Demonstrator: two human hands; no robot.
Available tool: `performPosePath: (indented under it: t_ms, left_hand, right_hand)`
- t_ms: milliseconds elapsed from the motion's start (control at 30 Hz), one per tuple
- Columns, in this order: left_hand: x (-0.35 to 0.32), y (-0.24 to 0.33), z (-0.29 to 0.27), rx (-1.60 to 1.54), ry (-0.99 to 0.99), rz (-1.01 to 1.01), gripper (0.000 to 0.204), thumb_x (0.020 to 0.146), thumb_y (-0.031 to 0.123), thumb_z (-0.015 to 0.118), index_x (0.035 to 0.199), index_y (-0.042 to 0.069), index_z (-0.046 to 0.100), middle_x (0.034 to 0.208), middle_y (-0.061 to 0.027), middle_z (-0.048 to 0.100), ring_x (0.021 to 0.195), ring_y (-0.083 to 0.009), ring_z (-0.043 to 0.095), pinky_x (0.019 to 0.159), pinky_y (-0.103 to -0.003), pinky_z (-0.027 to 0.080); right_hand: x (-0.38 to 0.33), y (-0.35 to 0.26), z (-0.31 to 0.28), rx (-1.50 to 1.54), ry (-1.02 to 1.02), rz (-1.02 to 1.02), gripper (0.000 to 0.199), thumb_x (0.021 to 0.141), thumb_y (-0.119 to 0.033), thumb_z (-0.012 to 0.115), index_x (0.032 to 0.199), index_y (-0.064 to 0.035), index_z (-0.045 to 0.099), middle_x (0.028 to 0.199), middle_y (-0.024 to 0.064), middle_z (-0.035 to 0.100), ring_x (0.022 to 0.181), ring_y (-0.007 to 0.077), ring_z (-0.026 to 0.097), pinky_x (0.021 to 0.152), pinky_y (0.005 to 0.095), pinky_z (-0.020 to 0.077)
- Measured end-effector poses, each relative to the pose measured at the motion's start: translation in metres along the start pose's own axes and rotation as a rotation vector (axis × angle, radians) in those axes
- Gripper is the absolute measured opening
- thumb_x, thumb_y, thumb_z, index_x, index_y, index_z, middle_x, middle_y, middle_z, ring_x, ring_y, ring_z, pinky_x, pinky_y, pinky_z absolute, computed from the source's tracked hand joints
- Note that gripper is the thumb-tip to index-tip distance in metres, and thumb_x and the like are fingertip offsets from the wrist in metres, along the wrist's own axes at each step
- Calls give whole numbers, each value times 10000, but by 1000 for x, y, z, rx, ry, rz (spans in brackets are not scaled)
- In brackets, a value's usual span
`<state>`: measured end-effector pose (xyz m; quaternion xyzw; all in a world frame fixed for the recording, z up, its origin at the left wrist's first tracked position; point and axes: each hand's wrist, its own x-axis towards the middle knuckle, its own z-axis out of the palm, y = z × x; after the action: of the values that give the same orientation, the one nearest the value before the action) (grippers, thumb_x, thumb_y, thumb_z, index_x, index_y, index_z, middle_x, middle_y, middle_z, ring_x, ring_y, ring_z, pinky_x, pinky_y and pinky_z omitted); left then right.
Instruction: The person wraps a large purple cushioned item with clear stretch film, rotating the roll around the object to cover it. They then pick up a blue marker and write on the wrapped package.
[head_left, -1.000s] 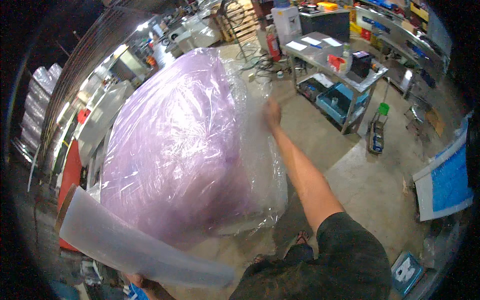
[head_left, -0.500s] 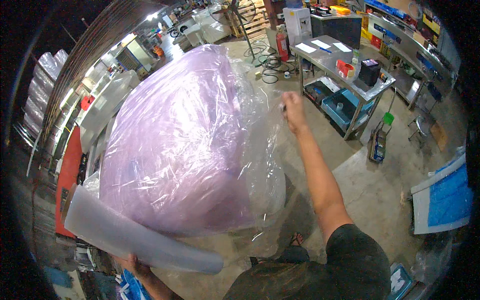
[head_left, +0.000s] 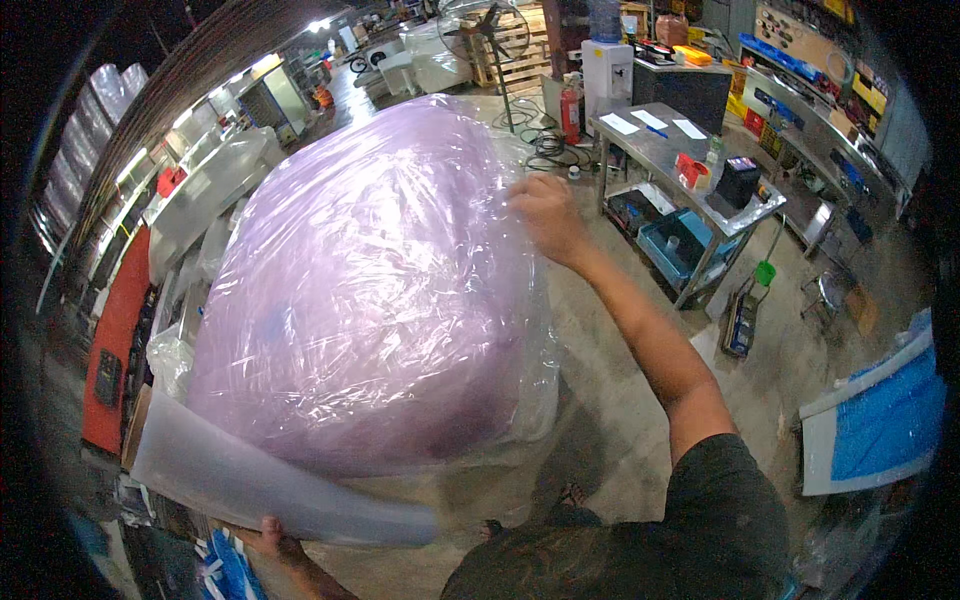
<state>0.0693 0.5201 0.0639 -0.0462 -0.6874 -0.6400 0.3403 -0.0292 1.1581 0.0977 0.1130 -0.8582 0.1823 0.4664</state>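
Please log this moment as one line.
left hand: holding roll; right hand: at right edge of bundle; bundle: lilac, under clear film

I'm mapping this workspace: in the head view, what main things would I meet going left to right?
Red panel → purple film-wrapped bundle → right hand → metal table → blue-and-white sheet.

Bundle (head_left: 370, 280) in centre, film roll (head_left: 270, 482) at front left, fan (head_left: 487, 32) behind, papers (head_left: 619, 123) on table (head_left: 657, 151) right

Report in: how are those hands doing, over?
Left hand holds roll from below. Right hand at right edge of bundle, grip unclear. Bundle purple, under clear film. Roll masks bundle's near-left corner.
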Motion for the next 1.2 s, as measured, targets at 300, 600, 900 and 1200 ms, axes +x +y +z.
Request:
performPosePath:
  t_ms: [300,600,900,1200]
  left_hand:
    - [-9,-6,-17,1,33,21,1269,708,500,854,1622,74,84,1591,-224,253,1391,-394,373,1125,-556,361]
    - [-17,-17,-34,-6,-5,-36,1215,706,474,854,1600,36,158,1548,-224,331,1378,-385,391,1123,-549,365]
    - [-26,-12,1,-19,46,26,1219,704,439,847,1609,41,134,1580,-221,297,1384,-392,385,1146,-556,337]
    - [-36,-8,20,-14,43,58,1232,697,415,849,1608,47,106,1587,-222,269,1404,-392,360,1157,-559,320]
  right_hand:
    - [22,15,-23,236,-269,-3,175,846,-195,722,873,-43,640,1130,141,625,1126,323,568,1000,427,415]
    - [15,-22,-13,178,134,508,79,825,-127,665,879,-73,647,895,141,639,904,302,675,763,423,525]
    - [26,-33,-27,-294,-310,404,201,872,-230,663,1025,-148,765,977,124,663,933,336,669,824,458,525]
    - [50,-3,-2,235,-446,13,256,863,-163,655,1082,-113,780,972,130,704,946,329,663,845,432,513]
